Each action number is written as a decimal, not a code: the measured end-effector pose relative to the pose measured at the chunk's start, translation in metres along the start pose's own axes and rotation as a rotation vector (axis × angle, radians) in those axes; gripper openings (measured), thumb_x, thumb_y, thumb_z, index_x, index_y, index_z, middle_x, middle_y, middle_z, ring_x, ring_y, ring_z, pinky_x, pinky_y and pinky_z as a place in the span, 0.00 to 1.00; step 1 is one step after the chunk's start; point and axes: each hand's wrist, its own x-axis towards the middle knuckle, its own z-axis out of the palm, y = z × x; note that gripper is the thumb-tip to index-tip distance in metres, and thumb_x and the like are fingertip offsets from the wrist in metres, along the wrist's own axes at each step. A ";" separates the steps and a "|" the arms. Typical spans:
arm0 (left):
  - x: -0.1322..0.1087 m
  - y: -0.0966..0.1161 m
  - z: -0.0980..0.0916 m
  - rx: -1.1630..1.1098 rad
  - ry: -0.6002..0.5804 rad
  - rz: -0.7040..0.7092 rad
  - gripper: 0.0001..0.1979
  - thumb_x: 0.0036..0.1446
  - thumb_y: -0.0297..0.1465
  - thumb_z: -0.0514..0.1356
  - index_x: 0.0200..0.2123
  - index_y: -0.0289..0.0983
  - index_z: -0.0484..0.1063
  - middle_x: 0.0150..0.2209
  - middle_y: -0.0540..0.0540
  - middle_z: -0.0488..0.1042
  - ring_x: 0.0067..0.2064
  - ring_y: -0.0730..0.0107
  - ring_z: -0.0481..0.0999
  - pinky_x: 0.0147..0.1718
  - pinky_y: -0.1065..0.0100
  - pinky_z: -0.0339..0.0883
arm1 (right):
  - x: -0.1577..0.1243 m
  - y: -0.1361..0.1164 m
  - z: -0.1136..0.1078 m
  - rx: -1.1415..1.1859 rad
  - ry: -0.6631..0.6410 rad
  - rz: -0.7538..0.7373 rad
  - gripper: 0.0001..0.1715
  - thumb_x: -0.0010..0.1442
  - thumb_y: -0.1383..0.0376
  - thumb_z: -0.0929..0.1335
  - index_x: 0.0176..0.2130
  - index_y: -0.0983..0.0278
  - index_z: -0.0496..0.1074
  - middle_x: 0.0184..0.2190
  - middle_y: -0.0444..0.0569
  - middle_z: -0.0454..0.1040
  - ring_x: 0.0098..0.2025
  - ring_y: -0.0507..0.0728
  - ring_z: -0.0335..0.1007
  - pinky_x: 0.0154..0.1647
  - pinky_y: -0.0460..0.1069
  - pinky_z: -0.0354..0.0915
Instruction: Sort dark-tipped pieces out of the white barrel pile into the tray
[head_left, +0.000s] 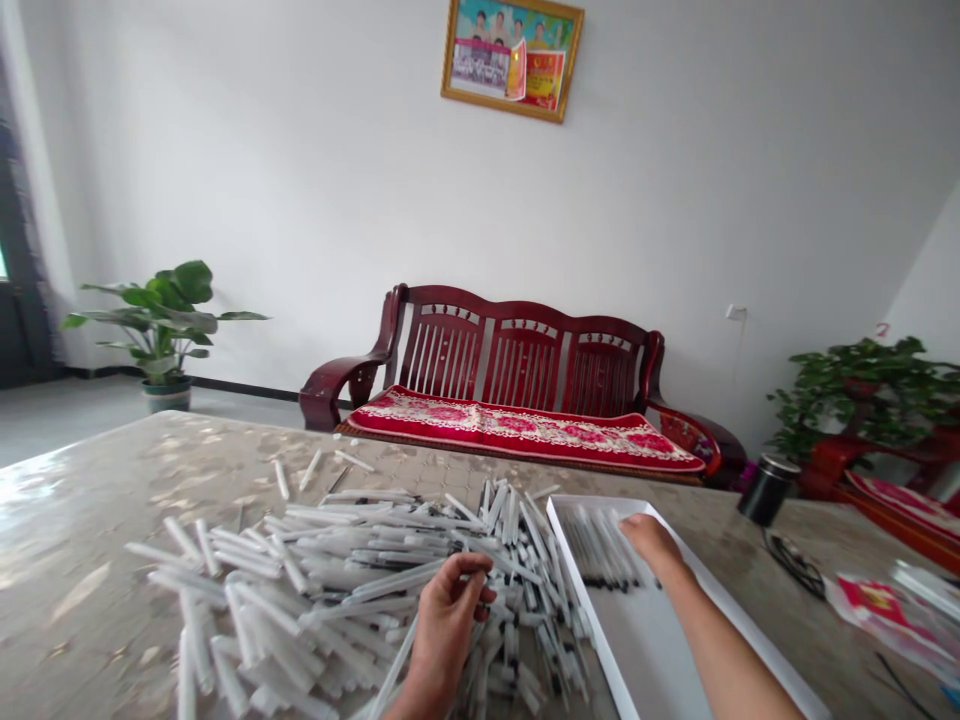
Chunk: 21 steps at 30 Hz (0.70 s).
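Observation:
A large heap of slim white and translucent pens [360, 560], some with black parts, lies loose on the table. Over its right side is my left hand [454, 605], thumb and fingers pinched together; a small dark bit shows at the fingertips, but what they grip cannot be made out. To the right stands a shallow white box [637, 650] with a row of clear pens [596, 545] side by side at its far end, black tips towards me. My right hand [651, 542] is closed at the row's right end; a black tip shows beneath it, the rest hidden.
Several loose white pieces [309, 468] lie beyond the heap on the patterned table [82, 520]. Right of the box are a black cylinder [769, 488], a dark cable [793, 565] and a red-and-clear plastic packet [885, 605]. A red wooden bench [525, 350] stands behind the table.

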 end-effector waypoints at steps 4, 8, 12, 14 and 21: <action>0.001 -0.001 -0.001 0.013 -0.010 -0.009 0.21 0.37 0.46 0.71 0.27 0.35 0.76 0.19 0.49 0.74 0.23 0.70 0.73 0.20 0.74 0.63 | 0.010 0.007 0.013 -0.197 -0.150 -0.072 0.15 0.48 0.66 0.70 0.14 0.63 0.68 0.14 0.46 0.69 0.24 0.55 0.68 0.29 0.47 0.55; 0.000 0.001 -0.001 0.017 -0.016 -0.009 0.20 0.38 0.45 0.70 0.28 0.35 0.76 0.18 0.50 0.73 0.23 0.71 0.72 0.20 0.74 0.62 | 0.008 0.008 0.025 -0.324 -0.225 -0.131 0.09 0.52 0.66 0.67 0.23 0.63 0.75 0.25 0.47 0.78 0.34 0.57 0.74 0.34 0.45 0.60; 0.000 0.003 0.000 -0.001 -0.007 0.005 0.18 0.39 0.43 0.70 0.28 0.35 0.76 0.19 0.50 0.73 0.23 0.71 0.72 0.20 0.74 0.62 | 0.000 0.006 0.025 -0.406 -0.250 -0.151 0.11 0.53 0.66 0.66 0.32 0.62 0.79 0.35 0.50 0.82 0.42 0.58 0.76 0.39 0.45 0.63; 0.001 0.004 -0.001 -0.019 -0.001 0.022 0.18 0.39 0.42 0.70 0.28 0.35 0.76 0.20 0.50 0.74 0.23 0.71 0.72 0.20 0.74 0.62 | -0.005 0.002 0.019 -0.441 -0.254 -0.158 0.13 0.54 0.68 0.65 0.34 0.63 0.80 0.37 0.51 0.82 0.44 0.58 0.77 0.40 0.45 0.64; 0.001 0.005 -0.003 -0.042 0.016 0.038 0.15 0.40 0.40 0.68 0.28 0.35 0.75 0.20 0.50 0.74 0.22 0.71 0.73 0.19 0.75 0.62 | -0.047 -0.050 0.008 -0.505 -0.257 -0.272 0.20 0.58 0.71 0.61 0.45 0.67 0.78 0.46 0.57 0.79 0.49 0.59 0.75 0.45 0.48 0.64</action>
